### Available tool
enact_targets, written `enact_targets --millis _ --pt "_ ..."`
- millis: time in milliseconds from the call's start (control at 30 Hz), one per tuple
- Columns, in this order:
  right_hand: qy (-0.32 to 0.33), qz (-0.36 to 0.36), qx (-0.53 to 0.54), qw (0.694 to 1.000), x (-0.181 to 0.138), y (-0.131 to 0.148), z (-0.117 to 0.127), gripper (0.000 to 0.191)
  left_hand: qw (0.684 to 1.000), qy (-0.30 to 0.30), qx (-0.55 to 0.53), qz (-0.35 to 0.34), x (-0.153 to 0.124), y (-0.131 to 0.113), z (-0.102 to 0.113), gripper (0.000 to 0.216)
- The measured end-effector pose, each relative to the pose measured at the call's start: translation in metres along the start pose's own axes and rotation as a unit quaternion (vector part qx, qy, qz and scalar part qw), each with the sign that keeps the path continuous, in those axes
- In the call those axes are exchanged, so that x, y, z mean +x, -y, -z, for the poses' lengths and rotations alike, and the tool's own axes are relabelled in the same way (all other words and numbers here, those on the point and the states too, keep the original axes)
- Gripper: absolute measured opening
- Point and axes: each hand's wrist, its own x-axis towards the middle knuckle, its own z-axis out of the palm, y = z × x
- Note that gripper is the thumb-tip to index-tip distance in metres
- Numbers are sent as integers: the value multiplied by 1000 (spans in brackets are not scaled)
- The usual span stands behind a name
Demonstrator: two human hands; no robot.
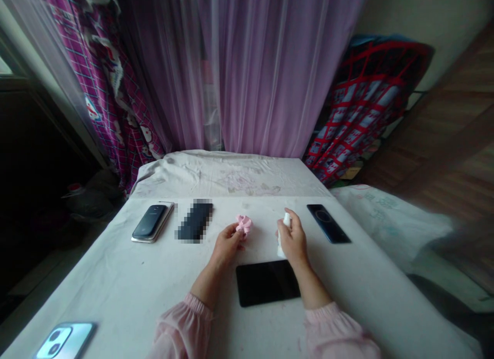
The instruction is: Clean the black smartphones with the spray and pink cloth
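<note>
My left hand pinches a crumpled pink cloth just above the white tabletop. My right hand is wrapped round a small white spray bottle, held upright, with the index finger up at its white top. Most of the bottle is hidden behind the fingers. Below both hands a black phone or small tablet lies flat with its dark screen up. My right wrist covers its right end.
On the table, a dark phone rests on a lighter one at left; a pixelated dark object lies beside it. Another phone lies at right, a light blue phone at the near left corner. Purple curtains hang behind.
</note>
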Motion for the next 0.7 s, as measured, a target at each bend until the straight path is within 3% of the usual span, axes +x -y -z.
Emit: enact_targets --millis 167,533,700 --pt "19 97 -101 990 -6 -4 -2 35 1000 3 1 1 1 1 -1 43" --pt "-3 133 -132 982 1 -4 -7 31 1000 2 1 8 -1 0 -1 49" --pt "-29 157 -126 979 9 -3 -4 45 1000 -4 2 13 -1 1 0 48"
